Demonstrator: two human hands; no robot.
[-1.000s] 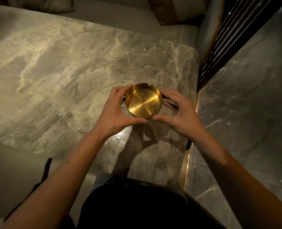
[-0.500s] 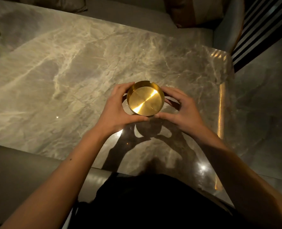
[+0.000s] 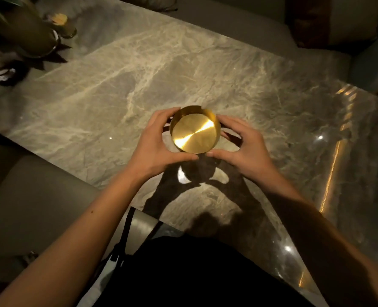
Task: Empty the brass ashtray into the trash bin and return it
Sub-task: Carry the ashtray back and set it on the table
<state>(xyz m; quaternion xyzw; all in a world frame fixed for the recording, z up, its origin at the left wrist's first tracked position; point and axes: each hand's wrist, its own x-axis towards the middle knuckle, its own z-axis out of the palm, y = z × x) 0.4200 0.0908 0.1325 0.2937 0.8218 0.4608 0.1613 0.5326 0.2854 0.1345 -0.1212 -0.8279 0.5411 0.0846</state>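
Observation:
A round brass ashtray [image 3: 194, 130] with a notched rim is held a little above the grey marble table [image 3: 117, 91], casting a shadow on the stone below it. Its shiny inside shows nothing in it. My left hand [image 3: 155, 142] cups its left side, thumb under the near edge. My right hand [image 3: 239, 142] wraps the right side, thumb tip at the near rim. No trash bin is in view.
A plant pot [image 3: 26, 36] and a small glass [image 3: 62, 25] stand at the table's far left, with a small dark object [image 3: 5, 74] in front of them. Upholstered seating [image 3: 28, 196] borders the near left, cushions lie behind the table, and the table's right edge [image 3: 329, 173] glows.
The view has swung left along the table: the floor and slatted screen at right are gone and the plant pot has appeared. Both hands kept hold of the ashtray, now over the table's middle.

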